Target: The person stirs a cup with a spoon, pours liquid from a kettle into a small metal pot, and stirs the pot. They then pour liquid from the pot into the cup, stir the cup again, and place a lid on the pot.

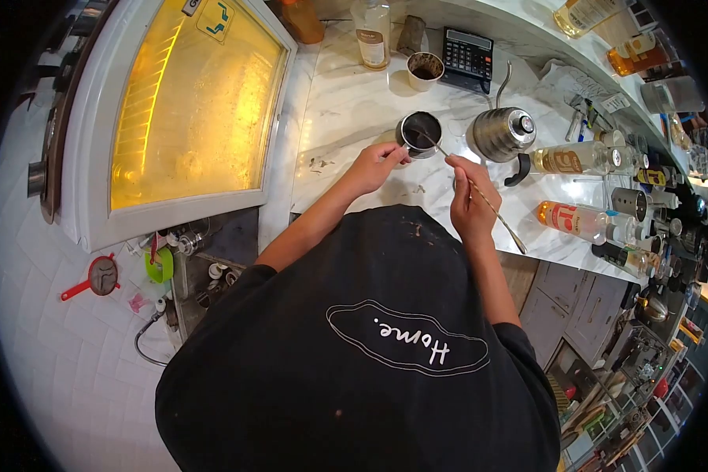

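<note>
A metal cup (420, 132) with dark contents stands on the marble counter (346, 110). My left hand (377, 167) is closed on the cup's near left rim. A long twisted spoon (488, 201) is pinched in my right hand (473, 193), its far end inside the cup, its other end sticking out toward my body. Just beyond the cup is a paper cup (425, 71) with dark residue inside. To the right of the metal cup sits a steel gooseneck kettle (503, 134) with a black handle.
A black calculator (467, 57) lies at the back. Glass bottles, among them a clear one (372, 39) and one with a red label (570, 220), stand at the back and right. A glowing glass-front cabinet (197, 110) is on the left. Cupboards (562, 307) are at lower right.
</note>
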A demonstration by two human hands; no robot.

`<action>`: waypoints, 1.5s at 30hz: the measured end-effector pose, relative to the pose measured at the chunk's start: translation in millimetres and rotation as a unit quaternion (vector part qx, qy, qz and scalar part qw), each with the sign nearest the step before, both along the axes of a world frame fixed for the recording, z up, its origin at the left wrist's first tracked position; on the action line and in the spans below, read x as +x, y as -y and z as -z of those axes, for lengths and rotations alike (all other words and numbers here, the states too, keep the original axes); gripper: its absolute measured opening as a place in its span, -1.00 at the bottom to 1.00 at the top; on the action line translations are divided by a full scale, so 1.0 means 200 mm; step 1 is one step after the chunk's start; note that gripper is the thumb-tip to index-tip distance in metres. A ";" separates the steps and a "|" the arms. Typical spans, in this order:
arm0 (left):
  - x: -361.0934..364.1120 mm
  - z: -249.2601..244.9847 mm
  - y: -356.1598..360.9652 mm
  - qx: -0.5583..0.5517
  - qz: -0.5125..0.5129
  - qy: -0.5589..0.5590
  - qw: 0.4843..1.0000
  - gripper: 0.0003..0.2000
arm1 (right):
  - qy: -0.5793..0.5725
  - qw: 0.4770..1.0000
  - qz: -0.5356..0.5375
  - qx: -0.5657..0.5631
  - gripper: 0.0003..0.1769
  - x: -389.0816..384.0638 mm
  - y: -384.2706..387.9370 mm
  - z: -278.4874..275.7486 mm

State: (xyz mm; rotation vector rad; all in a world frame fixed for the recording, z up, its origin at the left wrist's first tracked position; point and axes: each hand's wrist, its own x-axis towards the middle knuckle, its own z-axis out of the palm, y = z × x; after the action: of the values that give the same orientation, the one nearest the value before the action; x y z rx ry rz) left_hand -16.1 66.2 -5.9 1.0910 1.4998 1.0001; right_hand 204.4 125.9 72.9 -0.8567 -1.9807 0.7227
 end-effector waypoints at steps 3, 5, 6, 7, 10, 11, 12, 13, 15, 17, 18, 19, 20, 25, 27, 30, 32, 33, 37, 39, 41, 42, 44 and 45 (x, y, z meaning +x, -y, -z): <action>0.00 -0.01 0.00 -0.004 -0.004 -0.001 1.000 -0.62 | 0.026 0.999 0.016 0.026 -0.83 -0.02 -0.05 0.00; 0.00 -0.01 0.00 -0.005 -0.003 0.003 1.000 -0.62 | 0.019 0.999 0.023 0.033 -0.83 -0.01 -0.07 0.00; -0.01 -0.02 0.00 -0.005 -0.001 0.009 1.000 -0.62 | 0.013 0.999 0.023 0.027 -0.83 0.01 -0.07 0.00; -0.01 -0.02 0.00 -0.005 0.002 0.016 1.000 -0.62 | 0.008 1.000 0.023 0.020 -0.83 0.03 -0.06 0.00; 0.00 0.00 0.00 0.020 -0.015 0.003 1.000 -0.64 | 0.006 1.000 0.019 0.011 -0.83 0.08 0.00 -0.03; -0.01 0.01 0.00 0.018 -0.008 -0.007 1.000 -0.63 | 0.000 1.000 0.015 0.016 -0.83 0.09 0.01 -0.02; -0.02 0.01 0.00 0.016 0.000 -0.017 1.000 -0.62 | -0.005 1.000 0.011 0.022 -0.83 0.09 0.02 -0.03; -0.02 0.00 0.00 0.015 0.009 -0.027 0.999 -0.61 | 0.001 0.999 0.004 0.035 -0.83 0.08 0.03 -0.04; 0.00 -0.02 0.00 -0.007 -0.005 -0.014 1.000 -0.61 | 0.003 0.999 -0.008 0.034 -0.84 0.05 0.03 -0.06; 0.01 -0.04 -0.02 -0.022 -0.009 -0.009 1.000 -0.61 | -0.001 0.999 -0.010 0.035 -0.85 0.01 0.02 -0.06; 0.01 -0.05 -0.02 -0.028 -0.008 -0.011 1.000 -0.61 | 0.004 0.999 -0.003 0.036 -0.85 0.01 0.01 -0.06; 0.00 -0.05 -0.03 -0.033 -0.009 -0.014 0.999 -0.61 | 0.008 0.999 0.002 0.036 -0.84 0.02 -0.01 -0.07; 0.00 -0.05 -0.03 -0.033 -0.007 -0.021 0.999 -0.61 | 0.013 0.999 0.007 0.037 -0.84 0.03 -0.03 -0.07; -0.01 -0.05 -0.04 -0.031 0.000 -0.032 0.999 -0.60 | 0.020 0.999 -0.003 0.040 -0.84 0.10 -0.02 -0.07; 0.00 -0.07 -0.04 -0.039 -0.010 -0.033 0.999 -0.59 | 0.015 0.998 -0.023 0.052 -0.84 0.07 0.00 -0.08; 0.01 -0.06 -0.03 -0.044 -0.015 -0.030 0.998 -0.59 | 0.003 1.000 -0.013 0.028 -0.85 0.01 0.00 -0.09; 0.00 -0.05 -0.03 -0.043 -0.013 -0.030 0.999 -0.59 | 0.005 1.000 0.004 0.027 -0.86 0.00 -0.02 -0.09; 0.00 -0.06 -0.04 -0.042 -0.008 -0.031 0.999 -0.60 | 0.009 1.000 0.022 0.013 -0.87 0.01 -0.04 -0.09; 0.00 -0.08 -0.04 -0.045 -0.004 -0.027 0.999 -0.61 | 0.021 1.000 0.011 0.020 -0.88 0.09 -0.05 -0.09; -0.01 -0.11 -0.05 -0.053 -0.005 -0.025 0.998 -0.60 | 0.025 0.998 -0.018 0.052 -0.84 0.08 -0.04 -0.09; 0.00 -0.12 -0.05 -0.064 -0.003 -0.020 0.998 -0.60 | 0.016 0.999 -0.020 0.037 -0.89 0.03 -0.03 -0.10; 0.00 -0.11 -0.05 -0.071 -0.003 -0.018 0.997 -0.60 | 0.010 0.999 -0.021 0.029 -0.89 0.00 -0.03 -0.10; -0.01 -0.11 -0.05 -0.079 -0.003 -0.018 0.997 -0.60 | 0.008 1.000 -0.005 0.010 -0.91 -0.03 -0.05 -0.11; -0.01 -0.11 -0.05 -0.081 -0.002 -0.019 0.997 -0.60 | 0.007 1.000 0.002 0.009 -0.91 -0.04 -0.07 -0.11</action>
State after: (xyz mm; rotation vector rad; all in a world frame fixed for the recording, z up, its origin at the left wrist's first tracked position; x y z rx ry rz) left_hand -18.1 76.0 16.9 0.9958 1.5849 0.8495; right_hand 196.9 140.0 95.0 -0.8573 -1.9943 0.6976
